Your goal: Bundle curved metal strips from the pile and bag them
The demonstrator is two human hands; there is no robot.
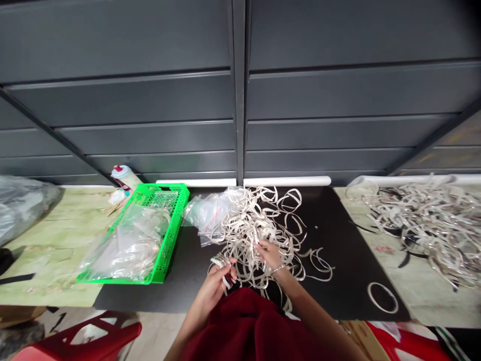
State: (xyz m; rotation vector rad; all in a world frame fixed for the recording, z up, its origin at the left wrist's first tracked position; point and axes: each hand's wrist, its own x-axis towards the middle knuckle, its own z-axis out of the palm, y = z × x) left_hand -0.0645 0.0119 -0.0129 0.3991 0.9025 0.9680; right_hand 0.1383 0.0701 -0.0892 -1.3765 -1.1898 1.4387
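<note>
A tangled pile of curled whitish strips lies on the black mat in front of me. My left hand is at the near left edge of the pile, its fingers closed around a small bunch of the strips. My right hand reaches into the pile, thumb and fingers pinched on a strip. The exact spot of that pinch is small and partly hidden by the loops around it. Clear plastic bags lie against the pile's left side.
To the left stands a green basket holding filled clear bags. A bottle is behind it. Another strip heap covers the right of the table. A single ring lies near the mat's front right corner. Grey panels rise behind.
</note>
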